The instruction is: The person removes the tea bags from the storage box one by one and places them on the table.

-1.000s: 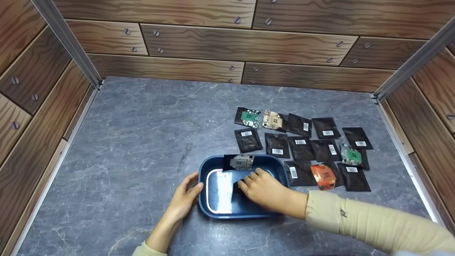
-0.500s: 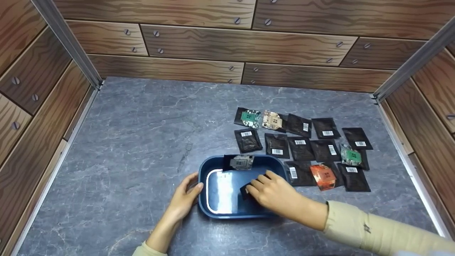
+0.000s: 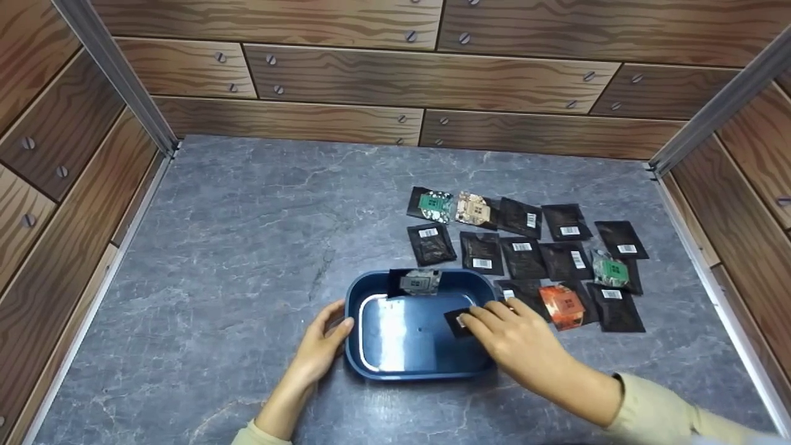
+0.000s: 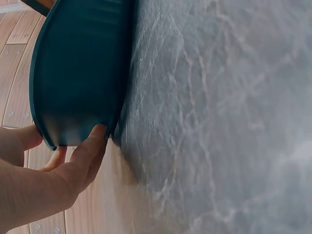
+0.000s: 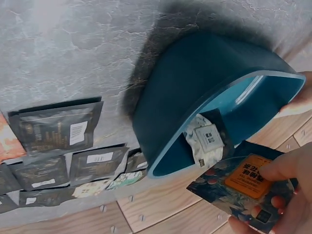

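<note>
A dark blue plastic tub (image 3: 401, 374) stands on the grey marbled tabletop. My left hand (image 3: 316, 349) holds its left end, thumb at the rim; in the left wrist view the fingers (image 4: 92, 144) touch the outer wall. My right hand (image 3: 525, 340) pinches a small flat sachet (image 3: 457, 322) over the tub's right part. In the right wrist view this sachet shows an orange label (image 5: 249, 176) on a dark floral print, thumb on its face. Another sachet with a grey-white label (image 3: 420, 283) leans against the tub's far inner wall.
Several black sachets lie in rough rows behind and right of the tub, most with barcodes up. Among them are a red-orange one (image 3: 562, 306), a green one (image 3: 612, 270) and a cream one (image 3: 474, 209). Wood-patterned panels (image 3: 395, 74) enclose the table.
My right hand has lifted and moved right from the tub's middle with the sachet in its fingers, towards the right rim. The left hand and the tub stay where they were.
</note>
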Available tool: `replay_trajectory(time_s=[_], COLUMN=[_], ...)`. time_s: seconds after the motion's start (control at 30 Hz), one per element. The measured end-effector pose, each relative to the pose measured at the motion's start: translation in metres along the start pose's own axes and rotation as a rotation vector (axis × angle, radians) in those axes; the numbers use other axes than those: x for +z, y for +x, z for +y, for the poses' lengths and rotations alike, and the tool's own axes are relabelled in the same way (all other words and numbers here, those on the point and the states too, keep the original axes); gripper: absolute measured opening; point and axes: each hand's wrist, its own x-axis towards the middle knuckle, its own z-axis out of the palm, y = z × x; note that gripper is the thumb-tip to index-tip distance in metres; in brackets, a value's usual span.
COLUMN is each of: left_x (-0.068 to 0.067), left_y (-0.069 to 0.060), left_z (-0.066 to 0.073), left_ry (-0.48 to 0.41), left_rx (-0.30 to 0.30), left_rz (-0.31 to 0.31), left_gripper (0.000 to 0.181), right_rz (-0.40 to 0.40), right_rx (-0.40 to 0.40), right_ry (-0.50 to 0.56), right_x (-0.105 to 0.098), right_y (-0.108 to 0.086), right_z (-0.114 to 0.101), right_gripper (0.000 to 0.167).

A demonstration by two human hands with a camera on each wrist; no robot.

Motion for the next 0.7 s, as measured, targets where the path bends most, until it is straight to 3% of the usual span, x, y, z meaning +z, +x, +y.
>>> replay_trajectory(time_s=[0.2, 0.5, 0.7], left_x=[0.000, -0.001, -0.001], left_y=[-0.001, 0.000, -0.002], left_z=[-0.001, -0.001, -0.001], left_ry=[-0.005, -0.001, -0.009], left_rx=[-0.005, -0.013, 0.007], left_rz=[0.004, 0.008, -0.011], left_gripper=[0.053, 0.051, 0.052], right_rz=[0.014, 0.187, 0.180], right_rx=[0.086, 0.295, 0.401], right_ry=[0.030, -0.046, -0.090], right_x=[-0.014, -0.027, -0.031], right_y=[-0.016, -0.048, -0.074], right_z=[0.012, 0.042, 0.059], right_gripper=[0.041, 0.028, 0.030])
